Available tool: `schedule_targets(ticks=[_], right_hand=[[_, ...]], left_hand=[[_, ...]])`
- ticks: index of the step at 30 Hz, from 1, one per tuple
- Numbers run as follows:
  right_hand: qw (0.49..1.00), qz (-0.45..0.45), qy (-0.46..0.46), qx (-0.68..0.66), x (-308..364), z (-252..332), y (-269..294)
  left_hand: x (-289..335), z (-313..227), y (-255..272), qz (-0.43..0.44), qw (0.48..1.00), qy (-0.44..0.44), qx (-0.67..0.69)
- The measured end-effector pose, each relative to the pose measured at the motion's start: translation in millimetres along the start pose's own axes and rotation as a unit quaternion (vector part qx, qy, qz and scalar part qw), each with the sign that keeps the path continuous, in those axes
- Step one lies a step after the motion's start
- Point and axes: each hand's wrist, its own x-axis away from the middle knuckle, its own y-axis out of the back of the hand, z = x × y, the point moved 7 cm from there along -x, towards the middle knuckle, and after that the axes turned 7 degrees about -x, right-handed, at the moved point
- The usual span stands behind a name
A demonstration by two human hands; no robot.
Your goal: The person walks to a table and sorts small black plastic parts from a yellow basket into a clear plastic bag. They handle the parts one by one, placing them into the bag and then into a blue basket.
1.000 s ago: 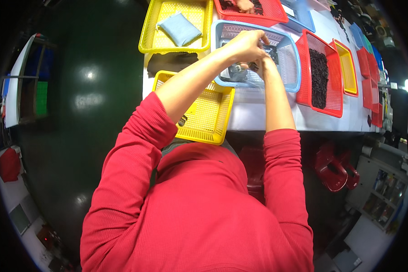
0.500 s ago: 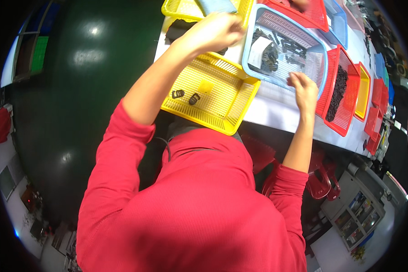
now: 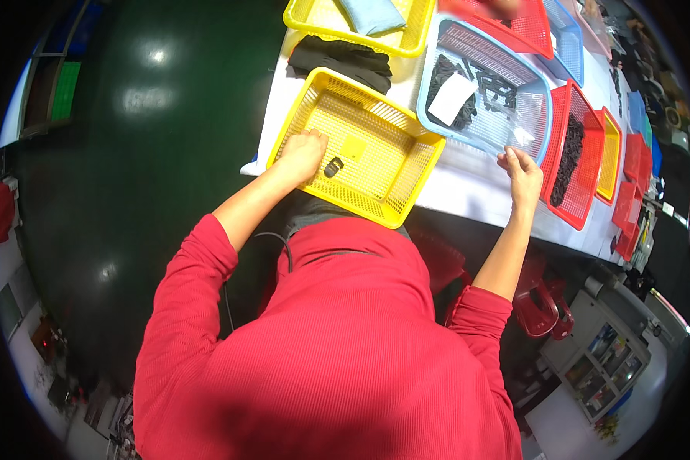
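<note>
My left hand (image 3: 305, 156) reaches down into the near yellow basket (image 3: 418, 175), its fingers curled and bent toward the bottom; what lies under them is hidden. Beside it on the basket floor rests one small black plastic piece, buckle-like in shape (image 3: 333, 166). At the near right corner of the light blue basket (image 3: 479, 143), my right hand (image 3: 524, 178) has thumb and fingers pinched together. Anything between them is too small to make out, though clear plastic film (image 3: 523, 137) shows close by. Inside the blue basket are black parts (image 3: 497, 90) and a white paper slip (image 3: 452, 98).
Folded black cloth (image 3: 341, 61) lies behind the near yellow basket. Farther back, another yellow basket (image 3: 314, 21) holds a light blue packet (image 3: 372, 14). To the right, a red basket (image 3: 588, 170) contains many black pieces. Another person's blurred hand (image 3: 502, 6) shows at the top.
My left hand has come down from above the black cloth into the near yellow basket, covering one black piece's spot. My right hand has shifted slightly nearer, and the white slip sits differently.
</note>
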Motion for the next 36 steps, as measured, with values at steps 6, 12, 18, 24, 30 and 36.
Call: schedule_targets(ticks=[6, 12, 18, 24, 30, 36], right_hand=[[0.999, -0.027, 0.006, 0.020, 4.8, -3.9, 10.9], [0.998, -0.032, 0.025, 0.045, 9.4, 5.4, 12.0], [0.998, -0.046, 0.011, 0.030, 5.5, 11.6, 10.1], [0.997, -0.066, 0.019, 0.044, 5.2, 5.9, 14.9], [0.992, -0.109, 0.011, 0.055, -4.9, -26.1, 27.5], [0.987, -0.142, -0.006, 0.070, -1.9, -33.4, 30.0]], left_hand=[[-2.8, 0.8, 25.9, 0.021, 0.965, 0.025, 0.262], [-5.3, -26.7, 27.2, -0.027, 0.950, -0.012, 0.311], [1.0, -41.1, 30.6, 0.038, 0.982, -0.017, 0.183], [-4.3, -40.3, -4.9, 0.027, 0.984, -0.055, 0.168], [-8.8, -45.3, -2.5, 0.026, 0.979, -0.112, 0.168], [-9.4, -46.3, -0.4, 0.061, 0.970, -0.150, 0.182]])
